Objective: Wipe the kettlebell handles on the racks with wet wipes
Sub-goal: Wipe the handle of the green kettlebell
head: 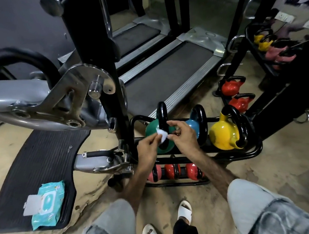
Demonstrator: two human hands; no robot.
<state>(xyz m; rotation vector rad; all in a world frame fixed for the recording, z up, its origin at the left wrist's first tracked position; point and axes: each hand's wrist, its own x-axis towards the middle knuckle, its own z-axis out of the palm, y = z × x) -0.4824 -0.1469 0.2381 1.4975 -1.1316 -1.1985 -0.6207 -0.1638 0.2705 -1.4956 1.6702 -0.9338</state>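
Small white wipe [162,135] pinched between both hands, just in front of the black handle [162,119] of the green kettlebell [156,135] on the top tier of the low black rack [253,150]. Left hand [148,149] closed on the wipe's lower left edge; right hand [181,135] closed on its right side, fingers curled, seemingly spreading or folding it. Wipe near the handle; contact with it cannot be told. Beside the green one on the same tier, a blue kettlebell [193,127] and then a yellow kettlebell [223,136], each with a black handle. Below, on the bottom tier, a row of small red kettlebells [191,170]. Farther right, two more red ones [231,86] on another rack, and beyond them yellow and pink ones [264,44], blurred. No handle showing plainly wet or wiped, so progress looks early: probably at the first handle, nearly all of the rest left. On the black mat [42,164] to the left, the blue wipes pack [48,204] lying with its lid flipped open, well apart from the rack. Grey machine frame [27,98] above it, treadmills [165,75] behind the rack, white slippers [184,211] on the concrete floor [285,165] at the bottom.
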